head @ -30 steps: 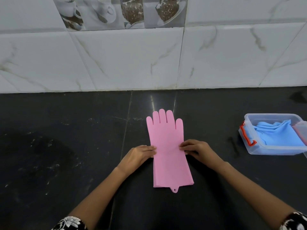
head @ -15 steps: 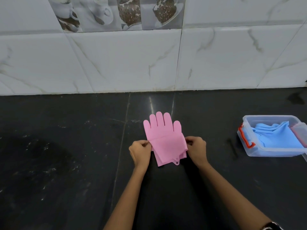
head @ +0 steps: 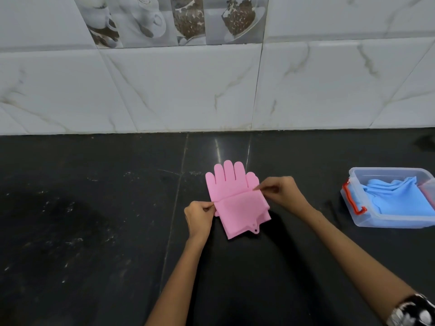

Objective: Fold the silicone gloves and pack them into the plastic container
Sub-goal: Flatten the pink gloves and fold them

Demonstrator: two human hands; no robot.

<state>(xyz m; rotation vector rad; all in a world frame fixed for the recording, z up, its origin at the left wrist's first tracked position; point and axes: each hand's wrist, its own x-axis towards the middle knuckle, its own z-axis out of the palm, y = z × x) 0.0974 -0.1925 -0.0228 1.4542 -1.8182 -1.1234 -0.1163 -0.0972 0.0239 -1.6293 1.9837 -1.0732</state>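
Left hand (head: 199,216) and right hand (head: 280,190): fingers pressed together, pinching opposite corners of folded cuff edge of pink glove (head: 235,201), flat on counter (head: 94,231) between them. Container (head: 360,217) right of right hand, holding blue glove (head: 400,198).

Soft even light (edges warped)

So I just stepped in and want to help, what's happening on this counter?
A person is folding a pink silicone glove on the black counter. The left hand and right hand each pinch a side of the cuff, doubled over the palm. To the right, the open plastic container holds a blue glove.
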